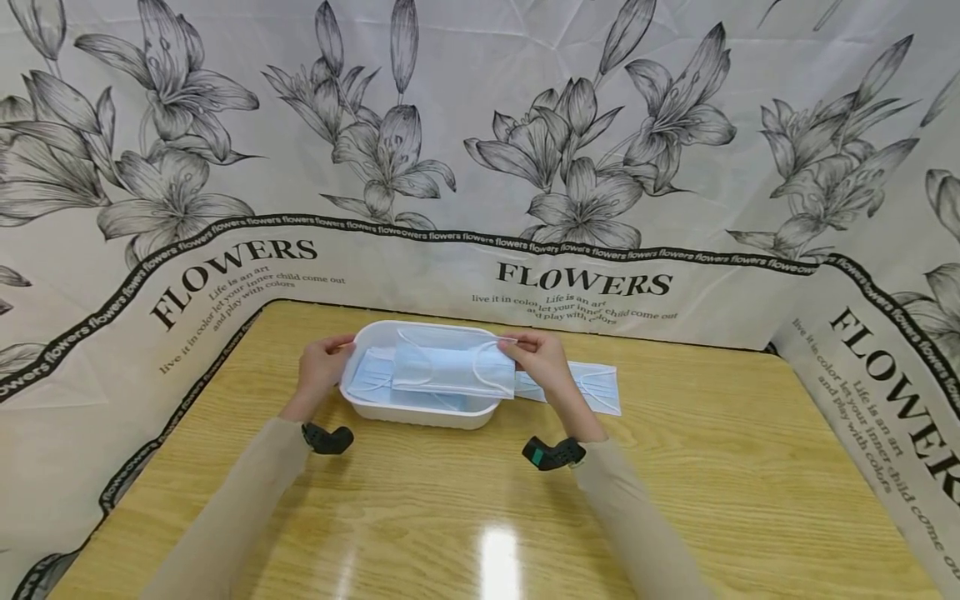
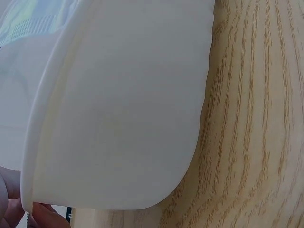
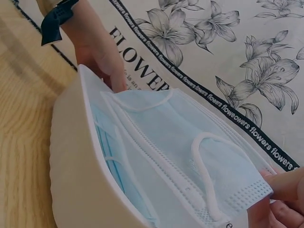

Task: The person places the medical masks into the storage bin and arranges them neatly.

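Note:
My right hand (image 1: 542, 357) pinches one end of a light blue face mask (image 1: 435, 371) with white ear loops, held over a white plastic tub (image 1: 420, 414). In the right wrist view the thumb and fingers (image 3: 285, 187) grip the mask's corner. At the tub's left end, my left hand (image 1: 324, 367) pinches the rim; in the left wrist view its fingertips (image 2: 50, 217) lie on both sides of the edge. Inside the tub lie other blue masks (image 1: 371, 377), partly hidden under the held one. Right of the tub, another mask (image 1: 600, 387) lies on the table, partly covered by my right hand.
The wooden table (image 1: 420, 508) carries the tub near its back edge. A white cloth with printed flowers and lettering (image 1: 585, 283) stands behind and along both sides. Dark straps with small devices (image 1: 553, 454) sit on both wrists.

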`<state>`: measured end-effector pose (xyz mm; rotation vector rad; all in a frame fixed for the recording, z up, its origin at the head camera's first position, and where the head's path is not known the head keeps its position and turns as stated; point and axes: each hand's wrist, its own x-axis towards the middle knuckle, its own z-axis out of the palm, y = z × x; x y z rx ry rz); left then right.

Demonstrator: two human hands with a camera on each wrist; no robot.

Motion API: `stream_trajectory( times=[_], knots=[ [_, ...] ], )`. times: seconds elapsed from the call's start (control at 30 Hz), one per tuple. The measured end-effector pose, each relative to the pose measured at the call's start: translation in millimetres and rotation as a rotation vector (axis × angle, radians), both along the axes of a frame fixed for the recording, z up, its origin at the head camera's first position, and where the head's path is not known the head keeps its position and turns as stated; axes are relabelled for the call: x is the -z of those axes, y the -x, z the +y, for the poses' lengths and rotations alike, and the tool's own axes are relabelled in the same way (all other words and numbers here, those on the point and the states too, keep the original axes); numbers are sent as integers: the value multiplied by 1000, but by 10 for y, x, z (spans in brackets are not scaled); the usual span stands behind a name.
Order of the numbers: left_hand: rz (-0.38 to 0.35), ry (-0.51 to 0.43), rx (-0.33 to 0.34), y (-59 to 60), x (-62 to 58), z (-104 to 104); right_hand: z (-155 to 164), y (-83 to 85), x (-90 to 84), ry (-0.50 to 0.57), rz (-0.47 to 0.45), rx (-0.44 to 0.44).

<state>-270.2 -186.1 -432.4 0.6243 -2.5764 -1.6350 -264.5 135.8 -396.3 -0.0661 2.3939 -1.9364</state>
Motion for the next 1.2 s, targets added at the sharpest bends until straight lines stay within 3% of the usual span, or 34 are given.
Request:
stream_trajectory(
  times=[0.13,0.5,0.83,1.2],
  knots=[
    [-6,-8,-3,-15,-26,10,-101,28,47,48,-19,-1],
    [14,5,32,-13,-17,-18,-338,-3,73,12,0,5],
    [19,9,34,-8,-2,-36,-513,27,104,44,-22,-5],
    [22,26,18,-3,0,-31,-622,26,163,-18,-7,0]
  ],
)
